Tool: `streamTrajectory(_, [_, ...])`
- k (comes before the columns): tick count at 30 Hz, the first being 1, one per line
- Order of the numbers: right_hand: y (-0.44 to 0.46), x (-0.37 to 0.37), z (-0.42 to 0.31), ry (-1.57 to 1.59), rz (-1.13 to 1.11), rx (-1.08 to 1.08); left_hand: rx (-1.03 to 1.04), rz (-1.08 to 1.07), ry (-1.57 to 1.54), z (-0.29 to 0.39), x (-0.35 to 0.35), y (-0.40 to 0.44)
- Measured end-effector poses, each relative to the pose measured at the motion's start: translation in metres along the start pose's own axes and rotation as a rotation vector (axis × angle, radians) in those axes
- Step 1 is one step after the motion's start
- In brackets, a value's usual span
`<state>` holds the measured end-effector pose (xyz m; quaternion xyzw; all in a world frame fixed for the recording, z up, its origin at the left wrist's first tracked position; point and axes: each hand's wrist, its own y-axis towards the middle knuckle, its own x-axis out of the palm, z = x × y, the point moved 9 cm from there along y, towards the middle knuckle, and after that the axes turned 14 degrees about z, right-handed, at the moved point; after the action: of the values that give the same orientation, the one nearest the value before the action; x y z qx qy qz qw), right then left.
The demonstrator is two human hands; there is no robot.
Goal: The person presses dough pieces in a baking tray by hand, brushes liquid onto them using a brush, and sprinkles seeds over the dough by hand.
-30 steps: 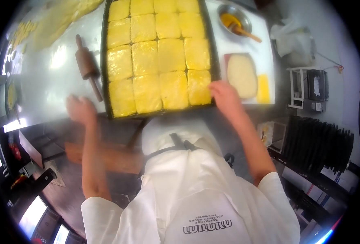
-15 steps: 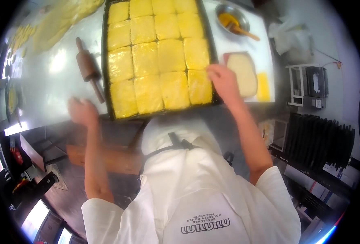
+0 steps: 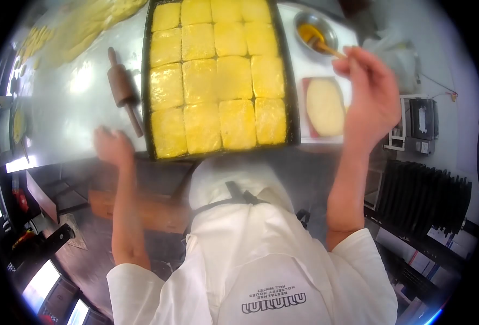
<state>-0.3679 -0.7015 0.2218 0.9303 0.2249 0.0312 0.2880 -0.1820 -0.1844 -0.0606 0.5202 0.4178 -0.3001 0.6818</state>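
Note:
My right hand (image 3: 373,92) is at the upper right, its thumb and fingers closed on the end of the wooden handle of a brush (image 3: 329,50). The brush head rests in a metal bowl (image 3: 332,33) of orange-yellow liquid, likely egg wash. Left of it lies a black baking tray (image 3: 292,108) filled with rows of square dough pieces (image 3: 237,125), their tops yellow and shiny. My left hand (image 3: 113,146) is curled at the table's front edge, slightly blurred, with nothing visible in it. A wooden rolling pin (image 3: 121,86) lies between that hand and the tray.
A pale oval dough piece (image 3: 325,106) lies on a reddish sheet below the bowl. Rolled-out dough (image 3: 82,32) and small cut pieces (image 3: 36,40) are on the metal table (image 3: 82,116) at the far left. Black trays (image 3: 423,189) stand in a rack at right.
My right hand has moved from the tray's right edge up and right to the brush handle. My left hand stays near the table edge. Tray and table appear shifted slightly right in view.

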Motion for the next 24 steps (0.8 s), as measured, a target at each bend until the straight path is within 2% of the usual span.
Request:
streamTrajectory(2, [-0.011, 0.007, 0.011, 0.035, 0.030, -0.056, 0.007, 0.050, -0.011, -0.001, 0.000, -0.001])
streamTrajectory(4, [-0.050, 0.039, 0.089, 0.045, -0.196, 0.012, 0.020, 0.085, -0.028, -0.002, 0.000, -0.001])
streamTrajectory(5, [-0.072, 0.055, 0.136, -0.288, -0.398, 0.026, 0.025, 0.096, -0.039, -0.003, 0.000, -0.003])
streamTrajectory(6, [-0.087, 0.057, 0.160, -0.424, -0.438, 0.080, 0.032, 0.106, -0.050, -0.002, -0.001, -0.003])
streamTrajectory(9, [-0.078, 0.037, 0.170, -0.254, -0.182, 0.193, 0.069, 0.146, -0.108, 0.018, -0.030, 0.001])
streamTrajectory(10, [-0.068, 0.035, 0.150, -0.251, -0.174, 0.113, 0.045, 0.096, -0.072, 0.009, -0.025, -0.004])
streamTrajectory(11, [-0.059, 0.031, 0.144, -0.196, -0.181, 0.187, 0.024, 0.054, -0.048, 0.004, -0.017, -0.004])
streamTrajectory(13, [-0.039, 0.011, 0.135, -0.364, -0.142, 0.076, 0.002, 0.058, -0.041, 0.005, -0.002, 0.001])
streamTrajectory(14, [-0.031, -0.006, 0.151, -0.401, -0.147, 0.101, 0.013, 0.085, -0.040, 0.001, 0.000, 0.000])
streamTrajectory(16, [-0.022, -0.052, 0.208, -0.465, -0.166, 0.155, 0.023, 0.122, -0.038, -0.004, 0.003, -0.001])
streamTrajectory(18, [-0.035, -0.088, 0.257, -0.791, -0.350, 0.081, 0.046, 0.167, -0.088, 0.010, -0.018, 0.000])
streamTrajectory(21, [-0.066, -0.099, 0.279, -1.033, -0.555, 0.068, 0.069, 0.187, -0.117, 0.021, -0.034, 0.002])
streamTrajectory(24, [-0.078, -0.103, 0.297, -0.989, -0.576, -0.011, 0.048, 0.144, -0.082, 0.012, -0.018, 0.001])
